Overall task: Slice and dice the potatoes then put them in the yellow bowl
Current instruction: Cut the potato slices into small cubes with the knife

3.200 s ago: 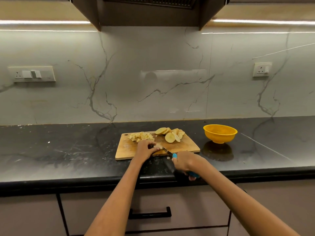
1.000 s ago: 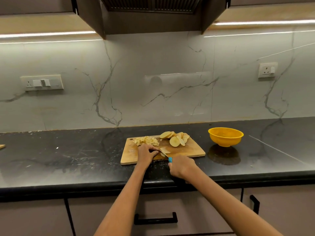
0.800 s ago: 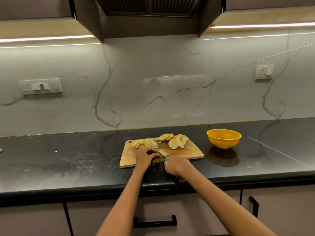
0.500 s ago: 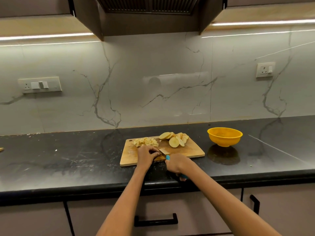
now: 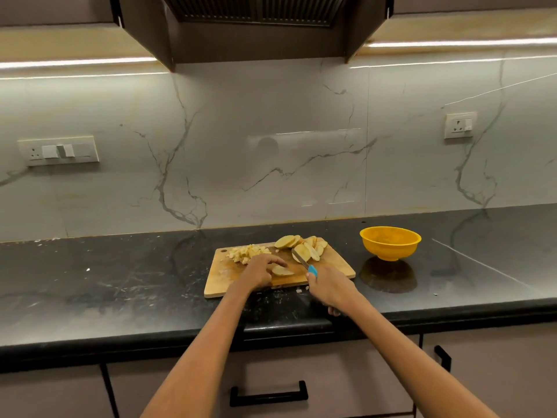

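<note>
A wooden cutting board (image 5: 337, 267) lies on the black counter. Diced potato (image 5: 245, 253) is heaped at its back left, and several potato slices (image 5: 304, 247) are piled at its back right. My left hand (image 5: 259, 271) holds one potato slice (image 5: 281, 270) flat on the board with curled fingers. My right hand (image 5: 330, 289) grips a blue-handled knife (image 5: 304, 262) whose blade points up and away toward the slice pile, lifted off the held slice. The yellow bowl (image 5: 390, 242) stands to the right of the board; I see nothing in it.
The black counter (image 5: 120, 282) runs the whole width, with small potato bits near the board's front edge. A marble wall with socket plates rises behind. Drawers with black handles (image 5: 268, 395) are below, and a range hood hangs overhead.
The knife has lifted off the slice and swung right, its blade now pointing toward the slice pile. My left hand stays on the potato slice.
</note>
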`<state>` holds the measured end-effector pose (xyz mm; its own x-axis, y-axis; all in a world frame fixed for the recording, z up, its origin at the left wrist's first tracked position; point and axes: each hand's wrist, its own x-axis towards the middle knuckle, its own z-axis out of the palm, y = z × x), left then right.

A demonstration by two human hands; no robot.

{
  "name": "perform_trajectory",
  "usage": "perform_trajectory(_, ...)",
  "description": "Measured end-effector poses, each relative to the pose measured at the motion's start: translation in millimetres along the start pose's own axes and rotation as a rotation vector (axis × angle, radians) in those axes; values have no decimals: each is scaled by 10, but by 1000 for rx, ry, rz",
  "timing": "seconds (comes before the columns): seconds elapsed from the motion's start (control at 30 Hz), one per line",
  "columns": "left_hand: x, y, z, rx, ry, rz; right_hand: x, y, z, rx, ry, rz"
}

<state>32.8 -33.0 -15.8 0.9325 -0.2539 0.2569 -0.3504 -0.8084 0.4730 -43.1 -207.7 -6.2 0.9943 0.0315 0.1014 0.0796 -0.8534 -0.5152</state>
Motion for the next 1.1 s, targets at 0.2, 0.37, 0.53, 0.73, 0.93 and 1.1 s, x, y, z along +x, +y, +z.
perform_trajectory(0.2, 144, 36, -37, 138, -146, 28, -8, 48, -40, 88, -69, 26)
perform_trajectory(0.37, 153, 39, 2, 165, -102, 69, 24, 59, -42, 98, -60, 21)
perform_trajectory(0.53, 197, 80, 30, 196, -85, 96, -36, 52, -93, 86, -116, 67)
perform_trajectory(0.73, 158, 53, 152, 132, 54, 160, -81, 40, -102, 69, -147, 115)
perform_trajectory(0.93, 77, 45, 242, 142, 189, 192, -87, 16, -118, 67, -158, 132)
perform_trajectory(1.1, 50, 39, 265, 159, 218, 191, -135, 4, -98, 19, -106, 164)
